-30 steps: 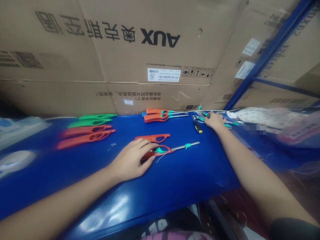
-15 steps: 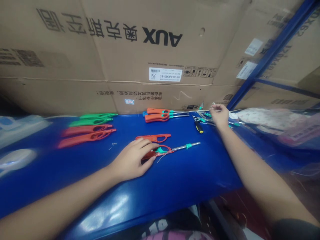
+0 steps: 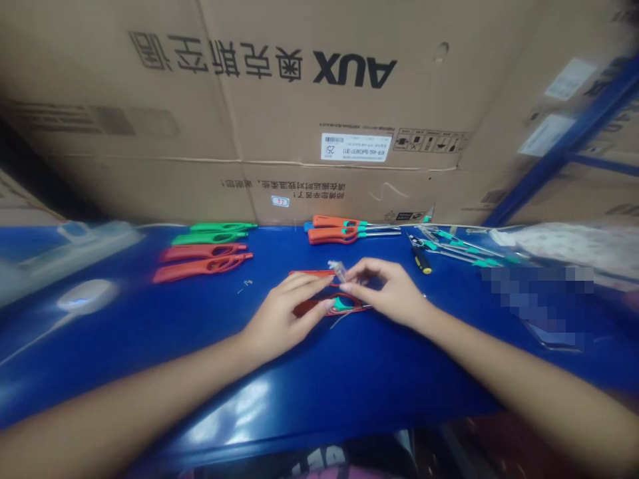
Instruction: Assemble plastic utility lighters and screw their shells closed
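My right hand (image 3: 387, 289) pinches a small clear part with a silvery top (image 3: 338, 271) between thumb and fingertips. It is held just above an opened red gas lighter (image 3: 357, 307), which lies on the blue table with its green trigger and a thin wire showing. Around the handle end of that lighter curve the thumb and fingers of my left hand (image 3: 287, 309); the fingertips come close to the clear part. A loose red handle half (image 3: 312, 273) lies just behind, partly covered by my fingers. My right hand hides most of the lighter's metal tube.
Red handle shells (image 3: 200, 266) and green ones (image 3: 214, 233) lie at the left. At the back are orange lighters (image 3: 332, 233), a black-and-yellow screwdriver (image 3: 422, 259) and several metal tubes with green parts (image 3: 459, 247). A large cardboard sheet (image 3: 279, 133) stands behind the table.
My right hand has come from the metal tubes at the back right to the opened lighter, bringing the small clear part. My left hand stays at the lighter. The view has shifted slightly.
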Demonstrator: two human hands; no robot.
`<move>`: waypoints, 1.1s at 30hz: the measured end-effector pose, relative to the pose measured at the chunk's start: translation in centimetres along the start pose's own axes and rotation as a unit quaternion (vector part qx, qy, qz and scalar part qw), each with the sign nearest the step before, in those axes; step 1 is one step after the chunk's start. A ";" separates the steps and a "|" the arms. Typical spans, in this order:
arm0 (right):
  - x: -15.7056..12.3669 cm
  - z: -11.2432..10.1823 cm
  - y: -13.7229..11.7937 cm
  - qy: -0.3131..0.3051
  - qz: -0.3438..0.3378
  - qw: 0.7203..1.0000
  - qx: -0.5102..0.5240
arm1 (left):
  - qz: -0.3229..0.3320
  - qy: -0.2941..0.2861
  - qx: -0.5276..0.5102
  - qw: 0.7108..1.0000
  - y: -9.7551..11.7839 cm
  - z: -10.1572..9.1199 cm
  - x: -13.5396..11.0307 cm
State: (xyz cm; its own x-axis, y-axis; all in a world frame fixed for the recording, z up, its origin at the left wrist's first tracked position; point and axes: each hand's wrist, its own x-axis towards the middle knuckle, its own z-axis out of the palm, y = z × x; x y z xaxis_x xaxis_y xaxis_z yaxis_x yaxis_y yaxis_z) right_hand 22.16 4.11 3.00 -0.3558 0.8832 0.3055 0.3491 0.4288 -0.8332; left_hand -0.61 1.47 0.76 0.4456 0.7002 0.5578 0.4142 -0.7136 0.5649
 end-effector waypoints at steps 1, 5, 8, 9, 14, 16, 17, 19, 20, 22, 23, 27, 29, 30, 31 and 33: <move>-0.4 0.7 -0.2 -0.011 -0.018 1.000 -0.008 | -0.002 0.014 -0.015 1.000 0.2 0.1 0.0; -1.2 1.7 -0.1 -0.019 -0.096 0.991 -0.087 | -0.008 0.036 -0.049 0.998 0.6 0.3 0.1; -1.3 1.7 0.1 -0.014 -0.148 0.980 -0.132 | -0.013 0.049 -0.049 0.998 0.6 0.4 0.1; -1.3 1.7 0.1 -0.016 -0.162 0.977 -0.139 | -0.012 0.054 -0.050 0.997 0.6 0.5 0.0; -1.4 1.7 0.1 -0.053 -0.203 0.962 -0.177 | 0.003 0.062 -0.051 0.997 0.8 0.4 -0.2; -1.5 1.4 0.1 -0.085 -0.202 0.957 -0.191 | -0.020 0.068 -0.059 0.996 0.9 0.3 -0.1; -1.5 1.2 0.0 -0.108 -0.204 0.952 -0.202 | -0.045 0.072 -0.075 0.994 1.0 0.1 0.0; -1.6 0.7 -0.2 -0.170 -0.220 0.932 -0.233 | -0.115 0.078 -0.134 0.981 1.2 -0.2 0.3; -1.6 0.5 -0.2 -0.199 -0.230 0.919 -0.250 | -0.150 0.077 -0.172 0.970 1.3 -0.4 0.5; -1.6 0.2 -0.3 -0.236 -0.238 0.901 -0.275 | -0.203 0.065 -0.238 0.947 1.5 -0.8 0.8; -1.6 0.1 -0.3 -0.243 -0.235 0.899 -0.279 | -0.219 0.055 -0.260 0.939 1.6 -1.0 0.9; -1.5 0.2 -0.1 -0.245 -0.209 0.910 -0.262 | -0.233 0.020 -0.277 0.932 1.8 -1.3 0.5; -1.5 0.2 -0.1 -0.241 -0.196 0.919 -0.242 | -0.214 0.014 -0.246 0.945 1.7 -1.2 0.1; -1.5 0.3 -0.1 -0.239 -0.189 0.924 -0.230 | -0.202 0.013 -0.229 0.952 1.5 -1.2 -0.1; -1.5 0.3 -0.1 -0.238 -0.182 0.930 -0.215 | -0.192 0.012 -0.214 0.958 1.4 -1.1 -0.3; -1.5 0.4 -0.1 -0.233 -0.169 0.940 -0.183 | -0.179 0.009 -0.200 0.963 0.9 -1.0 -0.6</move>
State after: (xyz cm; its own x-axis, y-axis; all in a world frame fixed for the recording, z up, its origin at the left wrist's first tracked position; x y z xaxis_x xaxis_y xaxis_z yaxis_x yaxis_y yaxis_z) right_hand 22.34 2.66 2.49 -0.8111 0.5428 0.2178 0.3925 0.7812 -0.4855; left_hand -1.31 0.39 1.58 0.3161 0.9029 0.2912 0.1986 -0.3631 0.9103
